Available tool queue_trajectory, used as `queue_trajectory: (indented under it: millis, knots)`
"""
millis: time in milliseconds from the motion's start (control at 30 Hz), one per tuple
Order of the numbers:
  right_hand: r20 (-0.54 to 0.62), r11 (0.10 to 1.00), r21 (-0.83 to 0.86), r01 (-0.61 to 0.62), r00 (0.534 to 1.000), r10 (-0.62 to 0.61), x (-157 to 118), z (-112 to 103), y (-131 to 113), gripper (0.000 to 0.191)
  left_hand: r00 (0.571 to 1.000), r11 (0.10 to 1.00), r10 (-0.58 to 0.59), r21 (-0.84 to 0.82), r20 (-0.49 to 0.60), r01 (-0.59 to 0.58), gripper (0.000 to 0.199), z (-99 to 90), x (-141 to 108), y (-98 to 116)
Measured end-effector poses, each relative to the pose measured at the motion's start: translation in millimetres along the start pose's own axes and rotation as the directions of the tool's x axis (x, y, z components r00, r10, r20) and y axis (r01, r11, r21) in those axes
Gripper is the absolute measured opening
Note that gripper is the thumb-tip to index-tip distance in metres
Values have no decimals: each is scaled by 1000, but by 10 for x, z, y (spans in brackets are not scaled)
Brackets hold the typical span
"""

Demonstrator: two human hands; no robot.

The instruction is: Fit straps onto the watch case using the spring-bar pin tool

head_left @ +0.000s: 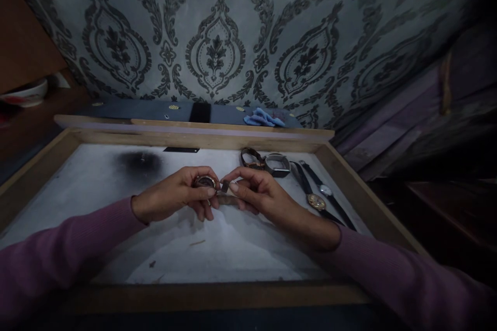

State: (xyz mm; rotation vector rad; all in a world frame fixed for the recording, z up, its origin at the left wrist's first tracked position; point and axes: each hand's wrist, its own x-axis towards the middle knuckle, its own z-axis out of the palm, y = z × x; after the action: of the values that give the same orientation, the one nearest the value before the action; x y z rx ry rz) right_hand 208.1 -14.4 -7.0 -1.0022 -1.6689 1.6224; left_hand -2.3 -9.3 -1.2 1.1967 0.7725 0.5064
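Near the middle of the view, my left hand (190, 191) pinches the round case of a wristwatch (205, 182) between thumb and fingers. My right hand (256, 190) is closed on the watch's band, just right of the case, with thumb and index finger on a small dark piece of it. Both hands are raised over the white bottom of a wooden tray (229, 289). Part of the band is hidden by the fingers.
Behind my right hand stand a dark looped watch (252, 159) and a silver looped watch (277, 164). Farther right lie a gold-faced watch (316, 201) and a white-faced watch (325, 190). A black strip (181, 150) is at the back; a blue cloth (264, 117) lies beyond the rim.
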Motion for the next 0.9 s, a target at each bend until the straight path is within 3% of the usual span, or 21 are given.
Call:
queue_trajectory:
  millis: [167, 600, 900]
  knots:
    - [-3, 1000, -7, 3, 1000, -3, -4, 3, 1, 29, 1000, 987, 11, 161, 10, -12, 19, 13, -36, 46]
    - [20, 996, -70, 57, 998, -55, -33, 7, -36, 30, 999, 994, 35, 106, 37, -39, 17, -30, 0, 62]
    - [16, 990, -108, 90, 996, -89, -42, 9, -36, 29, 997, 982, 51, 177, 62, -62, 18, -13, -8, 59]
